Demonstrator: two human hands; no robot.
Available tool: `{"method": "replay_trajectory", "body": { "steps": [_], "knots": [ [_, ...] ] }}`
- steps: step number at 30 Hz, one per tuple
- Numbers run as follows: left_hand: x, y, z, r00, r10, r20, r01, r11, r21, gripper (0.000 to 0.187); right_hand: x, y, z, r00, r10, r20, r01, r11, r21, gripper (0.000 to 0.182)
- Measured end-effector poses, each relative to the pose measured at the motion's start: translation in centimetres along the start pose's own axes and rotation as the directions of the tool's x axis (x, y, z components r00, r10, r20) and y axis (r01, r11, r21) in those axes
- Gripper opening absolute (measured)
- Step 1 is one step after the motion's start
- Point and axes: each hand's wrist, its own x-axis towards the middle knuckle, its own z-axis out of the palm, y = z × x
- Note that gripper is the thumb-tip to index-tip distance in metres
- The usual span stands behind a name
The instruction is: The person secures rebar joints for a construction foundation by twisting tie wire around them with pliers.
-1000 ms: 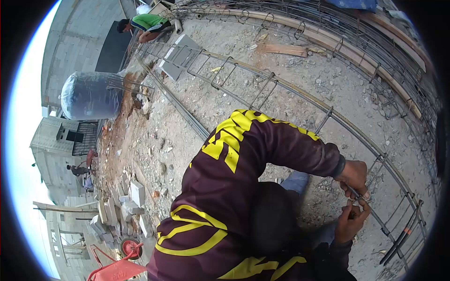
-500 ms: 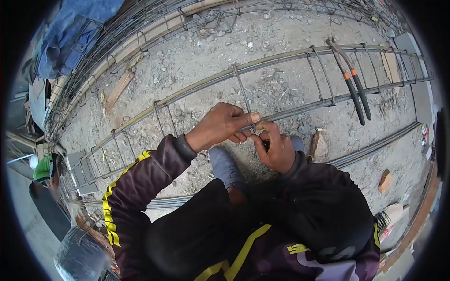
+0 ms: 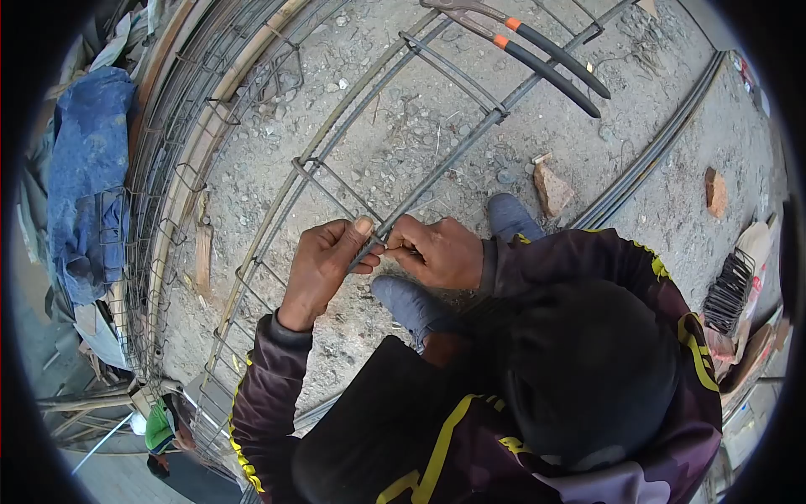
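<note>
My left hand (image 3: pixel 327 259) is closed on a lower bar of the rebar cage (image 3: pixel 453 157), its thumb on top where a stirrup (image 3: pixel 344 186) meets the bar. On the other side of that joint is my right hand (image 3: pixel 438 250), its fingers curled and pinched together against the bar. Whatever lies between those fingertips is too small to make out. Across the cage farther up rests a pair of long-handled pincers (image 3: pixel 525 50), with black grips and orange bands; neither hand touches it.
More rebar cages (image 3: pixel 180 181) run along the left, beside a blue cloth (image 3: pixel 92 185). Loose long bars (image 3: pixel 651 155) lie at right. Broken brick pieces (image 3: pixel 554 189) sit on the gravelly ground, and a stack of stirrups (image 3: pixel 730 290) is far right. Another person (image 3: pixel 164 428) is at lower left.
The view has turned, so the cage slants more steeply and the pincers appear higher. Both hands stay at the stirrup joint; my right hand has rolled to show more of its back.
</note>
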Motion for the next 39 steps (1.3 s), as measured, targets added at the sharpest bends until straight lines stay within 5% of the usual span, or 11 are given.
{"method": "replay_trajectory", "body": {
  "steps": [2, 5, 14, 18, 23, 29, 39],
  "knots": [
    [0.2, -0.3, 0.1, 1.000, -0.004, -0.004, 0.004, 1.000, 0.001, 0.052, 0.0, 0.0, 0.1, 1.000, 0.028, -0.007, -0.027, 0.992, 0.120, 0.021],
    [0.3, -0.6, 0.0, 1.000, -0.024, 0.004, 0.024, 0.999, -0.029, 0.054, -0.1, 0.6, 0.3, 0.998, -0.049, -0.038, 0.052, 0.995, 0.088, 0.023],
    [0.2, -0.6, 0.1, 1.000, -0.020, -0.024, 0.019, 1.000, -0.014, 0.055, 0.2, 0.8, 0.4, 0.993, 0.100, 0.065, -0.106, 0.990, 0.096, 0.016],
    [0.0, -0.5, 0.3, 0.999, 0.005, -0.042, -0.005, 1.000, -0.009, 0.054, 0.8, -0.7, -0.4, 0.882, 0.405, 0.241, -0.471, 0.779, 0.414, 0.017],
    [0.1, -0.8, 0.2, 0.999, -0.011, -0.043, 0.011, 1.000, 0.000, 0.054, 0.5, -1.1, -0.4, 0.776, 0.517, 0.362, -0.623, 0.538, 0.568, 0.017],
    [0.2, -0.7, -0.1, 0.997, -0.083, 0.000, 0.082, 0.985, -0.149, 0.044, -0.1, -0.1, 0.2, 0.927, 0.335, 0.166, -0.371, 0.773, 0.514, 0.013],
    [0.2, -0.8, 0.0, 0.997, -0.078, 0.014, 0.079, 0.977, -0.196, 0.039, -0.3, 0.4, 1.2, 0.971, 0.240, 0.007, -0.224, 0.896, 0.384, 0.013]
  ]
}}
